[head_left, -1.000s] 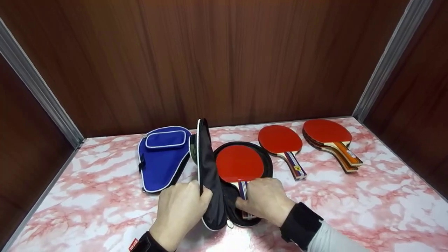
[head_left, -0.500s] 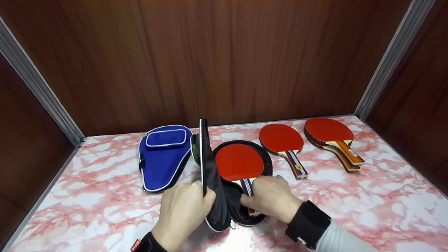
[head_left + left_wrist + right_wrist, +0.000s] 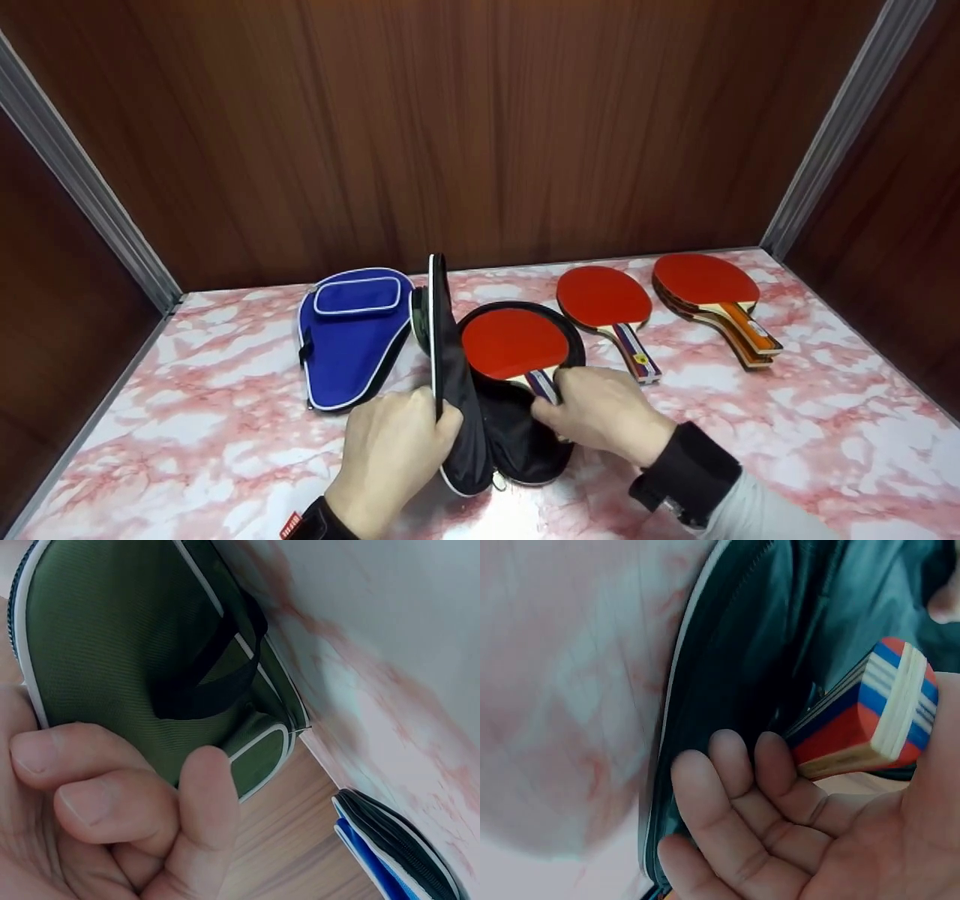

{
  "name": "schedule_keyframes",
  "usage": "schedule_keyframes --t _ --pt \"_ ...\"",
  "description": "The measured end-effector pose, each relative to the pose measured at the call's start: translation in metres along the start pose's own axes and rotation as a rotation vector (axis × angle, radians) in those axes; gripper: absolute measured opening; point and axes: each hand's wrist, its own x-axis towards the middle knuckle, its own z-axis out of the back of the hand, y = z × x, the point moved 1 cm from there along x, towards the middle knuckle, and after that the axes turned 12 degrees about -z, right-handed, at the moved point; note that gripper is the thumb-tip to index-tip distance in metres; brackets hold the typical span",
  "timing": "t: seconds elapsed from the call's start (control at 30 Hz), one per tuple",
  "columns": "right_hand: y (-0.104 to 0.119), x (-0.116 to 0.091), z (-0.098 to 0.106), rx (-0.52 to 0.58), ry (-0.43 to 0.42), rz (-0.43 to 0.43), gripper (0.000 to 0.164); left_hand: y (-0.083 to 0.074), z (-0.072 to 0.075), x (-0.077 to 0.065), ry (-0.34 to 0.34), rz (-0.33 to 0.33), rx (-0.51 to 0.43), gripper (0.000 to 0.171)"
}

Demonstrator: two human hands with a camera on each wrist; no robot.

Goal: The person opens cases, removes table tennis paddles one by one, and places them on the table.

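Note:
A green paddle case with white piping and a black lining stands unzipped, its flap raised almost upright. My left hand pinches the flap's edge between thumb and curled fingers. Inside the case's lower half lies a red table tennis paddle. My right hand grips its striped handle, which slants toward the lower right. In the right wrist view the handle's end shows beside the palm, with the fingers curled near it.
A blue paddle case lies at the left. Red paddles with striped handles rest right of the green case, and more paddles with orange handles are stacked farther right. A wooden panel rises behind the marbled table.
My right hand has moved right and slightly up, swinging the paddle's handle toward the case's right edge. The left hand and the raised flap shifted slightly right, then stayed.

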Motion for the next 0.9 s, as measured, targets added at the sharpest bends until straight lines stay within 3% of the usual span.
schedule_keyframes --t 0.23,0.47,0.9 --pt "-0.017 -0.002 0.010 0.025 -0.001 -0.031 0.032 0.000 0.000 0.001 -0.006 -0.004 0.007 0.038" --pt "-0.030 -0.006 0.014 0.044 -0.013 0.003 0.027 0.000 0.000 0.001 -0.005 0.000 0.007 0.036" --pt "-0.038 -0.006 0.017 0.077 -0.018 0.010 0.027 0.000 0.001 0.000 -0.008 0.011 0.003 0.036"
